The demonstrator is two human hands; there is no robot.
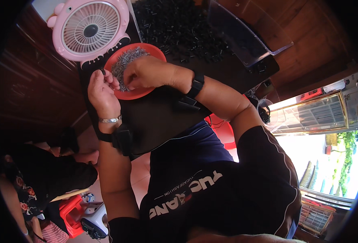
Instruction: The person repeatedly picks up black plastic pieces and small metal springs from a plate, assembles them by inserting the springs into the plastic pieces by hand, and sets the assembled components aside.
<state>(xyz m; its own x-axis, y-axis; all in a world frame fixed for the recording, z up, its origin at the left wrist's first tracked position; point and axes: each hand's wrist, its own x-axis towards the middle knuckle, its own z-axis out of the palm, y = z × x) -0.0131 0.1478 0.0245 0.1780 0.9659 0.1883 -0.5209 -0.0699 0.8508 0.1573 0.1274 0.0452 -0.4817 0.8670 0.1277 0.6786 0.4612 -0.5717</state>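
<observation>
My left hand (103, 94) is raised at the left rim of an orange-red bowl (158, 52), its fingers closed. A small black piece (103, 71) shows at the fingertips. My right hand (148, 72) reaches across into the bowl, with thumb and fingers pinched together low over the contents. Whether a small part sits between them is hidden. Many thin grey metal pieces (122, 65), like screws or pins, fill the bowl. The bowl stands on a dark table (154, 117).
A pink fan (90, 30) stands just behind the bowl, at the left. Many small black parts (179, 32) lie heaped at the far side, beside a clear plastic bin (248, 40). Another person (61, 174) sits at the left, near a red stool (71, 214).
</observation>
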